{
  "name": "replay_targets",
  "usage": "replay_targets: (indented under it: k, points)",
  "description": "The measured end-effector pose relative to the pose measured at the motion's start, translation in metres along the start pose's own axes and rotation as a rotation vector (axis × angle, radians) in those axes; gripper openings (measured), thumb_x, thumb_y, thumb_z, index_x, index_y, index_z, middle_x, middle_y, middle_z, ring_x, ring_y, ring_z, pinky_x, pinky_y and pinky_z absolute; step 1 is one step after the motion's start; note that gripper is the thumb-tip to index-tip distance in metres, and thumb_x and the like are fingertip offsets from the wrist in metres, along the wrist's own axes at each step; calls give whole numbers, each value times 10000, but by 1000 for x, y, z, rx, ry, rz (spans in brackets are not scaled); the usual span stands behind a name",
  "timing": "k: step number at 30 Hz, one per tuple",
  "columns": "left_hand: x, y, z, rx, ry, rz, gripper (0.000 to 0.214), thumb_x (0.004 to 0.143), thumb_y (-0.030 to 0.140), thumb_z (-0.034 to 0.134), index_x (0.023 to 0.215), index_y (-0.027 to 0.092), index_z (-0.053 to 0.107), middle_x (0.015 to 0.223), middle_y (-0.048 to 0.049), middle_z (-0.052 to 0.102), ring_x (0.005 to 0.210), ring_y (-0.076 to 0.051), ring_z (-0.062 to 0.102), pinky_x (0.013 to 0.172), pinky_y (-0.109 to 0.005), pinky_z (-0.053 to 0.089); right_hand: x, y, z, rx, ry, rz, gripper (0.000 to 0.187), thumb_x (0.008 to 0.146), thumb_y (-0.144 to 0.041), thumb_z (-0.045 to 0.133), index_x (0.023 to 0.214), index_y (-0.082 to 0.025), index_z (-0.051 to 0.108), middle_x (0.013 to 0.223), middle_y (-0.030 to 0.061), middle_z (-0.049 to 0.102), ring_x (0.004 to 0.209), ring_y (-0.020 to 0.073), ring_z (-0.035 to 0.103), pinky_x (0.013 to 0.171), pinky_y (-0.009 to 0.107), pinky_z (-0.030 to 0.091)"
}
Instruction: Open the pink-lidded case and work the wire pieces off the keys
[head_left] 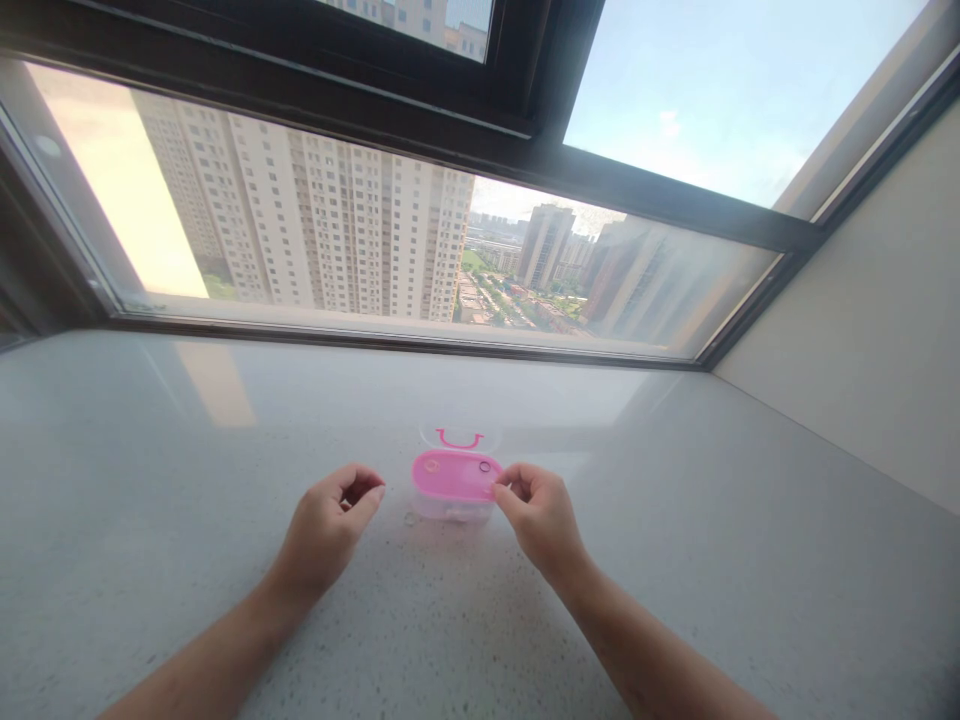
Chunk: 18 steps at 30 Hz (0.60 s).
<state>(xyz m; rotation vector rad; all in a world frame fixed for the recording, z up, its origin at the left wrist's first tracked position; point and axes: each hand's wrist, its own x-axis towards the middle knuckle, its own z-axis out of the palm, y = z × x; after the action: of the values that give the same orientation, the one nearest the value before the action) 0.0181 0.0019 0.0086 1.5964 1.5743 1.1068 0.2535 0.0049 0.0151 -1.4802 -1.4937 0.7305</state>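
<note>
In the middle of the counter is a small oval plastic box with a clear lower part [442, 508] and a pink tray [459, 480] on top. Two small rings lie on the tray: a pale orange one [431, 466] at its left and a dark one [485, 466] at its right. My right hand [541, 512] pinches thumb and fingers together at the tray's right end; what they hold is too small to tell. My left hand [330, 520] is closed, thumb against forefinger, left of the box and apart from it. Anything between those fingertips is hidden.
Behind the tray a clear lid with a pink handle [460, 441] stands open. A small clear ring [409, 519] lies on the speckled pale counter [420, 620] by the box's left front. A dark-framed window [420, 347] borders the back, and a white wall [870, 330] the right.
</note>
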Motion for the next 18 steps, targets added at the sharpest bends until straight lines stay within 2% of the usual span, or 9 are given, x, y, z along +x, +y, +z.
replay_targets:
  k: [8, 11, 15, 18]
  points:
    - [2, -5, 1, 4, -9, -3, 194, 767, 361, 536, 743, 178, 594, 639, 2, 606, 625, -180, 560, 583, -269, 427, 2, 4, 0, 34, 75, -43, 107, 702, -228, 577, 740, -131, 599, 462, -95, 322, 428, 81, 313, 429, 200, 235]
    - [3, -7, 0, 50, 28, -8, 205, 776, 361, 522, 791, 175, 608, 654, -1, 603, 613, -179, 552, 568, -269, 427, -1, 2, 0, 62, 89, -91, 112, 732, -233, 564, 758, -130, 601, 470, -98, 296, 428, 78, 291, 425, 200, 223]
    - [5, -15, 1, 253, 85, 108, 251, 764, 296, 516, 920, 152, 649, 798, -42, 613, 707, -202, 562, 673, -313, 453, -12, -3, 1, 46, 97, -259, 115, 775, -218, 538, 747, -134, 611, 497, -85, 289, 442, 76, 283, 432, 200, 224]
    - [6, -22, 2, 425, 37, 204, 311, 765, 270, 519, 1005, 139, 668, 923, -81, 603, 848, -240, 563, 798, -365, 442, -23, -5, 4, 36, -1, -445, 83, 774, -166, 534, 758, -137, 610, 505, -85, 289, 438, 66, 284, 449, 195, 247]
